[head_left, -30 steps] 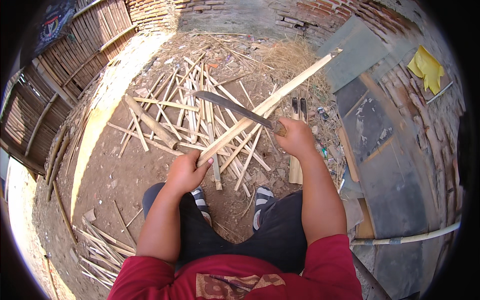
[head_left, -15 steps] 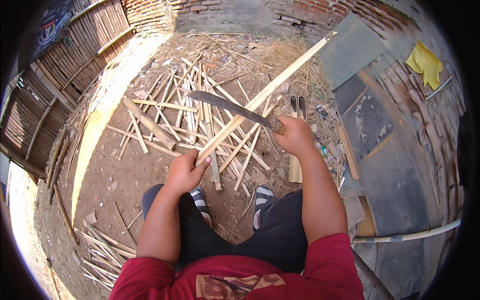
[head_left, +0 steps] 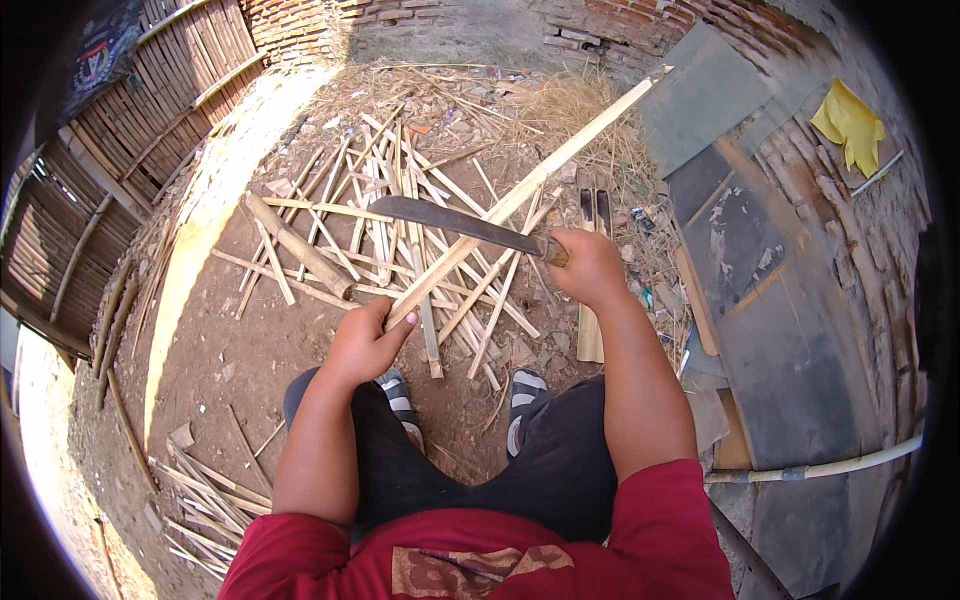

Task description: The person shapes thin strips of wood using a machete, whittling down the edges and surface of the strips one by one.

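Weathered brick wall is bounding a rubble-strewn dirt floor. Left hand is gripping, thumb and fingers folded, the near end of a long, pale, flat bamboo strip, which is slanting up toward the right. Right hand is clenching the wooden handle of a machete, whose dark, curved blade is crossing the strip; whether they are touching cannot be told. Beneath, straight split sticks are lying crisscrossed beside a smooth, round pole.
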### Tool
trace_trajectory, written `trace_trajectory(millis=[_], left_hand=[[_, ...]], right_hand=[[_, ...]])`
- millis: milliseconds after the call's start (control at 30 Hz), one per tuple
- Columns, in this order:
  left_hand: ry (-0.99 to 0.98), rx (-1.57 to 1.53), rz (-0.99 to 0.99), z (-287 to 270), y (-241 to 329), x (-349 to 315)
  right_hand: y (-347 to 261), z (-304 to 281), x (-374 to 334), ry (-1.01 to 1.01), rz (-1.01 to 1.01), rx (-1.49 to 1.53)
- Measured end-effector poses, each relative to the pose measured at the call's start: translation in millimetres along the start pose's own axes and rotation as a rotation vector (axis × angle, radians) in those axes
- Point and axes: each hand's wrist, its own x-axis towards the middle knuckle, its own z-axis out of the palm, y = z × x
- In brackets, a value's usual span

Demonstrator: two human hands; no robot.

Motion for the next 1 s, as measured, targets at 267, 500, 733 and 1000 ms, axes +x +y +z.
trace_trajectory(millis=[267,500,733,1000], left_hand=[[0.011,-0.016,0.073,-2.3,-5.6,-1.8],[0.025,0.005,0.080,2.3,-0.6,-0.8],[0.089,0.035,0.093,1.2,-7.2,-4.5],[0.051,0.053,0.063,2.4,7.0,-1.9]], right_hand=[[52.6,3.7,3.1,0.368,0.489,-0.001],[36.2,-1.0,-2.4,0.201,0.300,0.156],[0.1,-12.8,3.3,0.062,0.032,0.052],[59.7,11.9,-2.9,0.354,0.525,0.811]])
